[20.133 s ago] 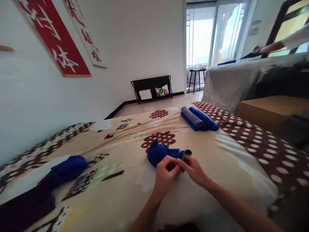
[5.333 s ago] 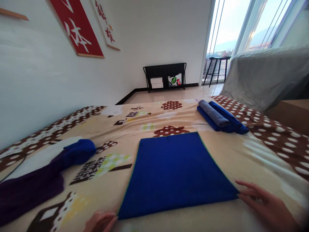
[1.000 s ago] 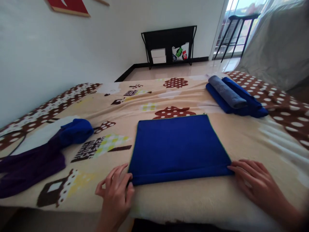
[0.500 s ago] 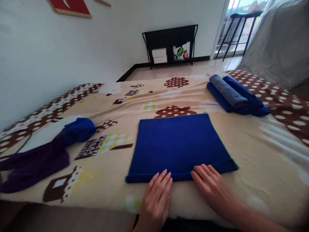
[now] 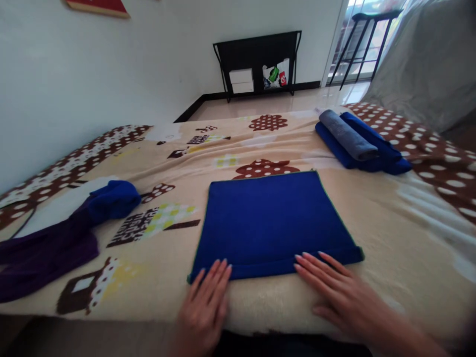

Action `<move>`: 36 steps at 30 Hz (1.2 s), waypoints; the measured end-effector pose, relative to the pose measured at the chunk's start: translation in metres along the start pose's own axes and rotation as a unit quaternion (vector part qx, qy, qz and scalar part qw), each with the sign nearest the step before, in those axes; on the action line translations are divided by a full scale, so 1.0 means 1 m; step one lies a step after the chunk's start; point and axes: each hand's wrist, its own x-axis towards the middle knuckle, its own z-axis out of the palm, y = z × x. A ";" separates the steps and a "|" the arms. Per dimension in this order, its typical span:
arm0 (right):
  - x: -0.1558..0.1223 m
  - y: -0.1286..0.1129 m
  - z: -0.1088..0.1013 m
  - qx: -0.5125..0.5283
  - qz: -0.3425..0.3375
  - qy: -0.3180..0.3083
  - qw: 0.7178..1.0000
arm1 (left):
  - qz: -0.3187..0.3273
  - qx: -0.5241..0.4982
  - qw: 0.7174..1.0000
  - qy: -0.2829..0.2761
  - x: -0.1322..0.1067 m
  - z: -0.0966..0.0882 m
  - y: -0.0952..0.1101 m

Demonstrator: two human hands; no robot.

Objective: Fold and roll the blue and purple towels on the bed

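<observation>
A blue towel (image 5: 271,218) lies flat on the patterned blanket (image 5: 390,233), its near edge folded over into a narrow band. My left hand (image 5: 206,307) lies flat with fingers stretched out, the fingertips touching that folded edge near its left end. My right hand (image 5: 340,290) is also flat and open, its fingertips on the folded edge toward the right. Neither hand holds anything.
Three rolled towels (image 5: 357,144), blue and grey, lie at the far right of the blanket. A heap of blue and purple cloth (image 5: 70,228) lies at the left. A black rack (image 5: 256,64) stands by the far wall, a covered piece of furniture (image 5: 427,64) at the right.
Both hands went from the towel's near corners to the middle of its folded edge, then spread a little apart and drew back. The fold stays in place.
</observation>
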 end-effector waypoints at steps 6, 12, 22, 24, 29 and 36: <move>-0.074 0.057 -0.010 -0.057 0.051 0.040 0.996 | -0.069 0.009 0.996 0.053 -0.036 -0.009 -0.049; -0.063 0.064 -0.008 -0.027 0.098 0.129 0.986 | -0.096 -0.002 0.993 0.068 -0.019 -0.012 -0.061; -0.034 0.096 -0.012 -0.024 0.161 0.082 0.983 | -0.128 0.000 0.991 -0.024 0.008 -0.025 -0.079; -0.022 0.096 -0.010 -0.086 0.184 0.070 0.977 | -0.183 0.054 0.982 -0.018 0.022 -0.019 -0.070; 0.026 0.046 0.002 -0.196 0.137 0.155 0.959 | -0.234 0.103 0.960 0.117 0.066 0.005 0.003; 0.025 0.018 0.004 -0.077 0.008 0.057 0.995 | 0.048 -0.057 0.997 0.022 0.073 0.013 0.029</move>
